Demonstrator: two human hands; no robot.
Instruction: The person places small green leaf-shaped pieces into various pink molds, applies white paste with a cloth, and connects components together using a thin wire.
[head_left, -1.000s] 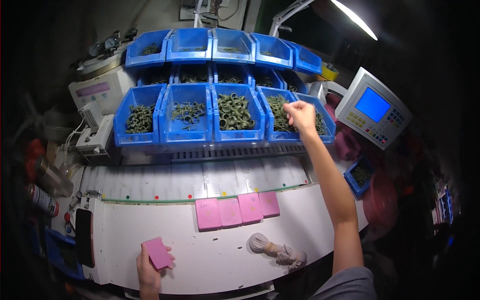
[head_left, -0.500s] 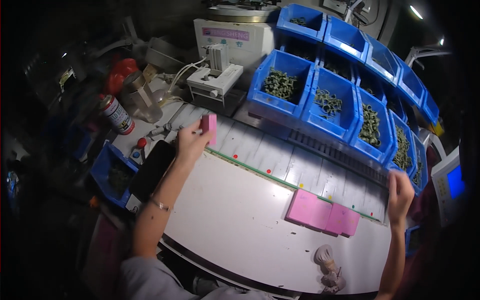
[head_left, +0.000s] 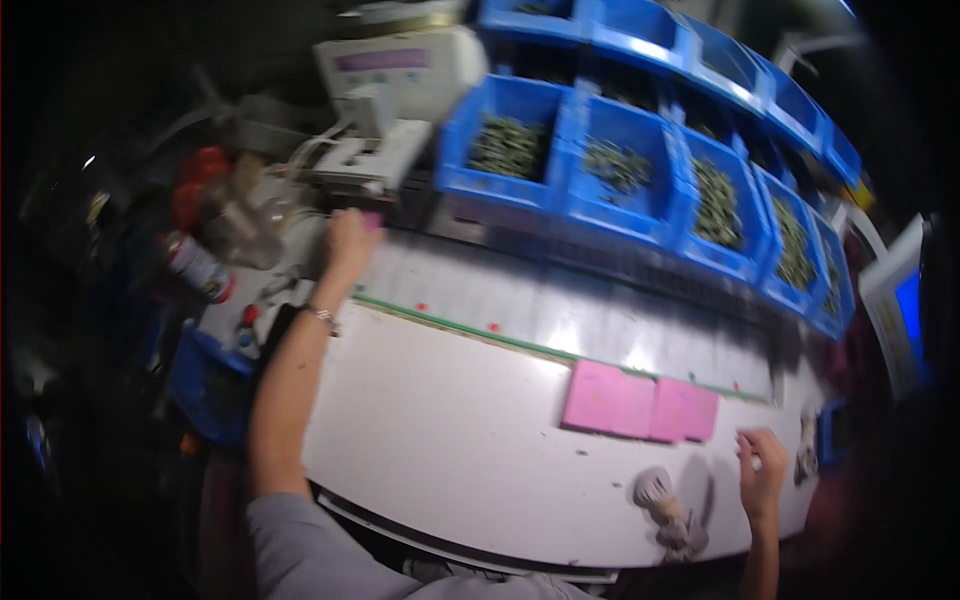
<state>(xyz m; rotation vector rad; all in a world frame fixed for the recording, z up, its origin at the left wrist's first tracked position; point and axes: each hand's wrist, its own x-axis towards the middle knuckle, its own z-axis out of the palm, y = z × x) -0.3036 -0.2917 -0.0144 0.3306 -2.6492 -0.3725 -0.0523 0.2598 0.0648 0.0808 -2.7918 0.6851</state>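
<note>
My left hand (head_left: 348, 240) grips a pink block (head_left: 371, 221) at the back left, beside a small white device (head_left: 355, 160), partly hiding the block. My right hand (head_left: 760, 462) is raised over the right of the worktop with fingers curled; whatever is in them, if anything, is too small to make out. It is nearest to the row of pink blocks (head_left: 610, 400) and a grey tied cloth bundle (head_left: 665, 505). The picture is blurred.
Tiers of blue bins (head_left: 625, 200) with small green pieces stand along the back, over a sloped white track (head_left: 530, 315). A control panel (head_left: 890, 290) is at right. A spray can (head_left: 198, 267) and another blue bin (head_left: 205, 385) are at left.
My left hand has moved from low on the worktop up and back with the pink block. My right hand has come down out of a bin toward the worktop. The view has swung left.
</note>
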